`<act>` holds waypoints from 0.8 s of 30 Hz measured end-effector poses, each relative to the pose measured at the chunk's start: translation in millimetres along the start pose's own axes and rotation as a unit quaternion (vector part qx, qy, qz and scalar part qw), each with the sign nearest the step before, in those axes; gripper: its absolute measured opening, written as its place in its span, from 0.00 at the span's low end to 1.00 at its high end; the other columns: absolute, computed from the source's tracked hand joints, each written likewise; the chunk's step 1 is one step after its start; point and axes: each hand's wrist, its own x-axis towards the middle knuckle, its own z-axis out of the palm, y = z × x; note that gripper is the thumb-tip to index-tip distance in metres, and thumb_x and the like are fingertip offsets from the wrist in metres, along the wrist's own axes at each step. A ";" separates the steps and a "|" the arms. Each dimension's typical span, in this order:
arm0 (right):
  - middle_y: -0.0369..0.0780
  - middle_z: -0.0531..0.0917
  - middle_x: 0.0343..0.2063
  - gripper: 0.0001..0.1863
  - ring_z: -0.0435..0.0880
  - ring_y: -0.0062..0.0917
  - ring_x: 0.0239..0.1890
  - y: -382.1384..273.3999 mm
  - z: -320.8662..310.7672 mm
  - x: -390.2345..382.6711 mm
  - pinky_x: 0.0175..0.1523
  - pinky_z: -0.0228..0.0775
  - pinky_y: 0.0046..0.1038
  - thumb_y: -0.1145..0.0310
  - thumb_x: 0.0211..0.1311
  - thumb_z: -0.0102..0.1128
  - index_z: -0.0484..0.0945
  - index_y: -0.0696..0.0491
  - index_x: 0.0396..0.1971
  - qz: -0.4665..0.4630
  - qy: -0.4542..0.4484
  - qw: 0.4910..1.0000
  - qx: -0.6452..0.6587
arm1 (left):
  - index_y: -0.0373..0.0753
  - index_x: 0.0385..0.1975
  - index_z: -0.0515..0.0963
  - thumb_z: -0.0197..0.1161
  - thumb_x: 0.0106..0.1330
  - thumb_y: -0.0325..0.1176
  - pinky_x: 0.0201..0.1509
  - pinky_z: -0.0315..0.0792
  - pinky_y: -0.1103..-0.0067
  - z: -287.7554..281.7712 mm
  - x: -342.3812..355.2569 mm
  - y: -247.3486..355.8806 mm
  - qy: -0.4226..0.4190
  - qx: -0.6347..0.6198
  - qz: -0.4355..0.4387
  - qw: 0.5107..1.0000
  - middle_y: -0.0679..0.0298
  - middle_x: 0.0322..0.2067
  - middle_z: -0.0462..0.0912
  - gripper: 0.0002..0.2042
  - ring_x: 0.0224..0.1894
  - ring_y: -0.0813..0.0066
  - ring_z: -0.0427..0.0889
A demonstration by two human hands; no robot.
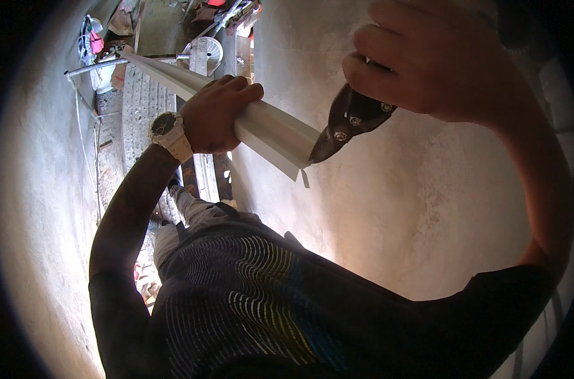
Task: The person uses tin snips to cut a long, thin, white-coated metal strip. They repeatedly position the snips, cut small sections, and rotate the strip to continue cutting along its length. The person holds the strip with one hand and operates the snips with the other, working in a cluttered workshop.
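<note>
My left hand (219, 114) is wrapped round a long white metal angle profile (275, 134), which slants from the far left toward the middle. A white watch (171, 134) is on that wrist. In my right hand (419, 60) is a pair of tin snips (352, 120) with dark jaws and bolted joints. Its jaw tip meets the near end of the profile. A thin cut strip (305, 178) hangs from that end. My right fingers hide the snips' handles.
Plastered walls rise on the left (37, 208) and right (388, 208). A metal scaffold tube (101, 65) crosses at the far left, above perforated planks (142, 104). Beyond are a white fan-like wheel (212, 54) and mixed clutter.
</note>
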 end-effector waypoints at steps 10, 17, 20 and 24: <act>0.35 0.81 0.38 0.24 0.84 0.31 0.44 0.1 -33.7 -7.3 0.54 0.80 0.37 0.60 0.50 0.76 0.80 0.45 0.49 0.035 -0.038 0.999 0.009 | 0.41 0.53 0.74 0.81 0.44 0.28 0.57 0.78 0.57 -15.1 -1.3 -16.3 0.021 -0.019 -0.003 1.000 0.55 0.45 0.80 0.33 0.51 0.46 0.80; 0.36 0.81 0.40 0.24 0.85 0.32 0.47 -1.7 -32.2 -13.5 0.57 0.80 0.38 0.62 0.52 0.77 0.80 0.45 0.50 0.064 -0.058 0.996 -0.004 | 0.40 0.53 0.74 0.81 0.42 0.26 0.58 0.78 0.57 -15.8 -2.3 -20.3 0.022 -0.020 0.000 1.000 0.55 0.45 0.80 0.34 0.51 0.47 0.81; 0.36 0.82 0.41 0.24 0.85 0.33 0.47 -5.5 -35.8 -24.3 0.57 0.80 0.38 0.63 0.53 0.77 0.80 0.45 0.51 0.126 -0.096 0.987 0.002 | 0.41 0.53 0.76 0.81 0.45 0.25 0.57 0.79 0.58 -15.0 -3.9 -22.9 0.034 -0.042 0.000 0.999 0.55 0.45 0.82 0.32 0.50 0.47 0.83; 0.39 0.83 0.40 0.25 0.85 0.33 0.44 -21.0 -39.3 -51.5 0.54 0.80 0.37 0.69 0.54 0.75 0.80 0.49 0.54 0.313 -0.057 0.937 0.143 | 0.40 0.52 0.80 0.75 0.50 0.22 0.53 0.83 0.60 -38.6 1.6 -31.6 0.091 -0.098 0.022 0.991 0.54 0.43 0.88 0.25 0.47 0.48 0.88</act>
